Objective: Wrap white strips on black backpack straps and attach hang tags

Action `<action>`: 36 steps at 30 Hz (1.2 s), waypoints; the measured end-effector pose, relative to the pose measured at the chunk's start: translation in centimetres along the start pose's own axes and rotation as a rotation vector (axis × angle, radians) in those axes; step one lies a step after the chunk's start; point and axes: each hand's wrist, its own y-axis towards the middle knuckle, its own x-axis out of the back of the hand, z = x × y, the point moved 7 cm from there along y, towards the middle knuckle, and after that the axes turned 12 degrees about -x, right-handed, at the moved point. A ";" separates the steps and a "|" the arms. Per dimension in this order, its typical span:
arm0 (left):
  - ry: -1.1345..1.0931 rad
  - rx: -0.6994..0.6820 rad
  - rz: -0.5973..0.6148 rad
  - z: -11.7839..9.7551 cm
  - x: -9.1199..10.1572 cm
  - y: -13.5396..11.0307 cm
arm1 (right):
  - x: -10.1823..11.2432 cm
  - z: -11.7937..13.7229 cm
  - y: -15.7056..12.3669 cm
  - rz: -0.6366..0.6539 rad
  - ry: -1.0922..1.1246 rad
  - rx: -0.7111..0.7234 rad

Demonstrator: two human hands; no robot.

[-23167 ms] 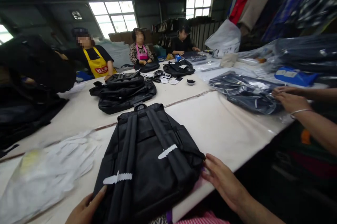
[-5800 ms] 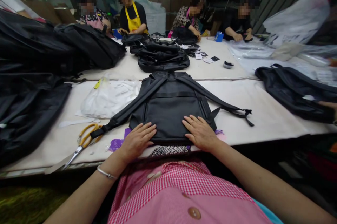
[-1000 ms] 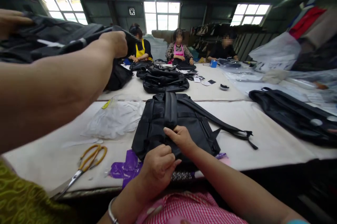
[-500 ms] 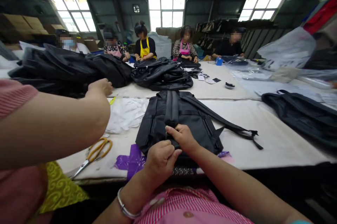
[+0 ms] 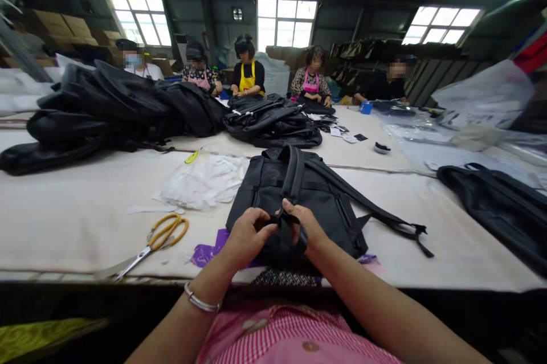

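Observation:
In front of me a black backpack (image 5: 256,193) lies on the pale table, its straps facing up. One padded shoulder strap (image 5: 294,173) arches toward me, and the other trails off to the right. My left hand (image 5: 251,233) pinches the thin black webbing of the strap between thumb and fingers. My right hand (image 5: 304,226) is closed around the lower end of the same shoulder strap, close beside the left. Black webbing hangs in a loop between the two hands. Fine detail of the buckle area is too dark to make out.
Orange-handled scissors (image 5: 168,231) lie to the left, near white strips (image 5: 205,179) with a yellow tool (image 5: 191,157). Purple plastic (image 5: 207,251) pokes out under the backpack. Black bags (image 5: 123,105) are heaped beyond, another bag (image 5: 496,199) lies right. Several people work across the table.
My left hand has gone from a fist over the strap's end to a pinch on the webbing. The shoulder strap now arches higher. A co-worker's arm at the left has left the view.

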 end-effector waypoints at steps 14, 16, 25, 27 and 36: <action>-0.211 0.061 0.220 6.5 4.2 2.0 | 0.7 7.1 -0.8 -0.219 -0.022 0.261; -0.283 0.059 0.212 6.8 4.3 2.4 | 0.6 7.4 -1.0 -0.238 -0.002 0.279; -0.528 0.159 0.250 8.7 3.8 1.9 | 1.7 9.0 0.1 -0.396 -0.057 0.361; -0.526 0.158 0.247 8.5 4.2 1.8 | 2.1 9.3 0.9 -0.425 -0.079 0.353; -0.245 0.070 0.339 8.9 5.5 2.1 | 4.1 9.5 3.3 -0.540 -0.263 0.370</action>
